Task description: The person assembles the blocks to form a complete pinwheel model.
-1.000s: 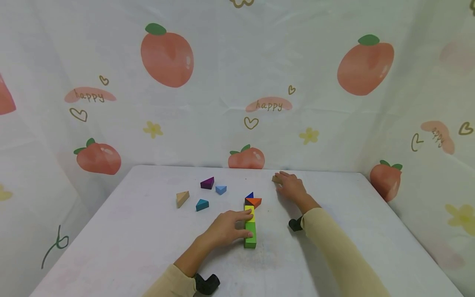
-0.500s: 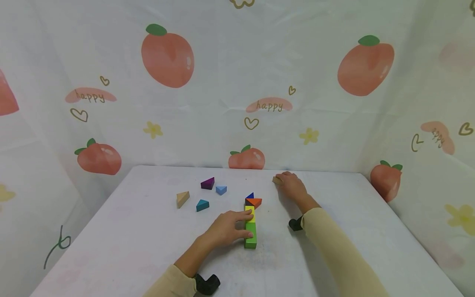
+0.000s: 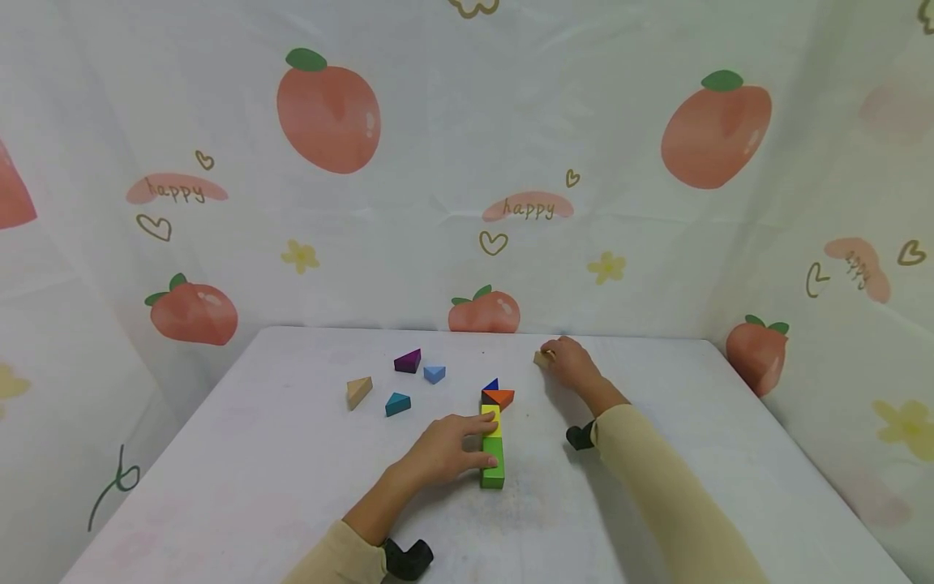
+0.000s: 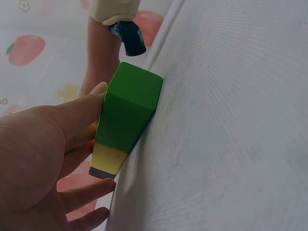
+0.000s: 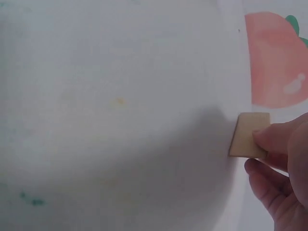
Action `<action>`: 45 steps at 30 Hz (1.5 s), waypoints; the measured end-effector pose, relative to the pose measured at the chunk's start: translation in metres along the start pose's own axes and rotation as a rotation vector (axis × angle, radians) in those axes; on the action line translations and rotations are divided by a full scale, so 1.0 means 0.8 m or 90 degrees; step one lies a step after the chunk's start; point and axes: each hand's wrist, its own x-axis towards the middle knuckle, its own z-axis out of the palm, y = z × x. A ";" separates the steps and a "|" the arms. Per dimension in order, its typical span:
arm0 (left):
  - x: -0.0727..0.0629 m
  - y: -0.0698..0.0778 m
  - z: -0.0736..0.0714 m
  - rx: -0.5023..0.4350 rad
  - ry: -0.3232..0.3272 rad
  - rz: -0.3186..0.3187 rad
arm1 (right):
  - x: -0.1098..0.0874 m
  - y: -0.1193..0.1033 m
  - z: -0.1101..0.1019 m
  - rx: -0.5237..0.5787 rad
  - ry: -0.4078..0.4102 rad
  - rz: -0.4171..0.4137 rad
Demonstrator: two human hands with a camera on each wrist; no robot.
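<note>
Near the table's far edge my right hand (image 3: 572,362) pinches a plain wooden block (image 5: 250,135), thumb on its face and fingers behind it. In the right wrist view the block shows a slanted side. At the middle, my left hand (image 3: 443,448) rests its thumb on a green block (image 3: 492,464) and its index finger on a yellow block (image 3: 491,420), both fairly straight. The two blocks lie end to end. Beyond them sit an orange triangular block (image 3: 499,397) and a blue triangular block (image 3: 492,385), close together.
Left of the row lie a purple triangular block (image 3: 408,361), a light blue one (image 3: 434,374), a teal one (image 3: 398,404) and a plain wooden triangular block (image 3: 359,392). A printed fabric backdrop (image 3: 409,268) rises behind the white table (image 3: 241,487).
My right hand's fingers have drawn in on the wooden block, and more of it shows. The left hand and the row of blocks have stayed where they were.
</note>
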 end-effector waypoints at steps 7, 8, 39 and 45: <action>0.000 0.000 0.000 0.002 0.003 0.006 | 0.003 -0.011 -0.006 0.006 -0.005 0.006; 0.000 0.000 -0.001 0.003 0.004 0.006 | 0.004 -0.013 -0.006 0.009 -0.006 0.010; 0.001 -0.002 0.000 -0.020 0.000 0.006 | 0.022 -0.067 0.014 0.105 -0.043 0.027; 0.001 -0.002 0.000 -0.018 0.002 0.007 | 0.024 -0.075 0.020 0.134 -0.054 0.064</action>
